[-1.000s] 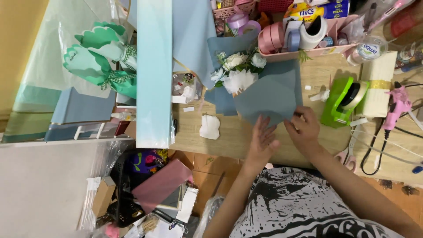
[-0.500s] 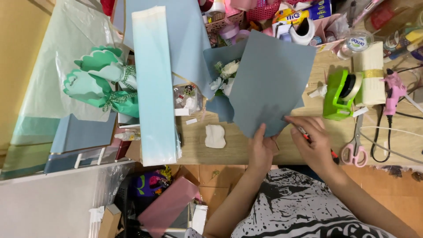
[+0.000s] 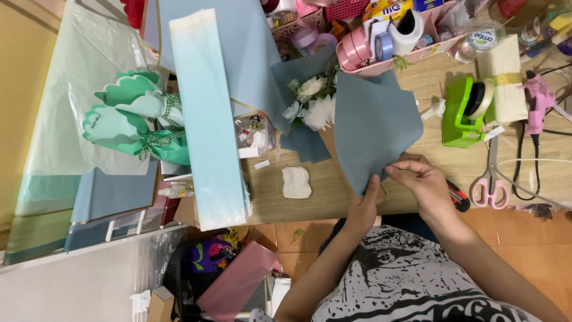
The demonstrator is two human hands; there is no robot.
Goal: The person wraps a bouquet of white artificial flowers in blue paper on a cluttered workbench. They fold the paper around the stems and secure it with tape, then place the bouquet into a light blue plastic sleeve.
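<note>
A grey-blue sheet of wrapping paper lies folded over a small bunch of white flowers on the wooden table. My left hand pinches the sheet's lower corner near the table's front edge. My right hand grips the same corner from the right, fingers curled over the paper edge. Only the flower heads show at the sheet's left side; the stems are hidden under the paper.
A green tape dispenser, pink glue gun and pink-handled scissors lie to the right. A pink tray of ribbon rolls stands behind. Light blue paper rolls and a green bouquet sit left. A white scrap lies nearby.
The sheet has been folded further down over the flowers. Both hands shifted to its lower corner and pinch it together.
</note>
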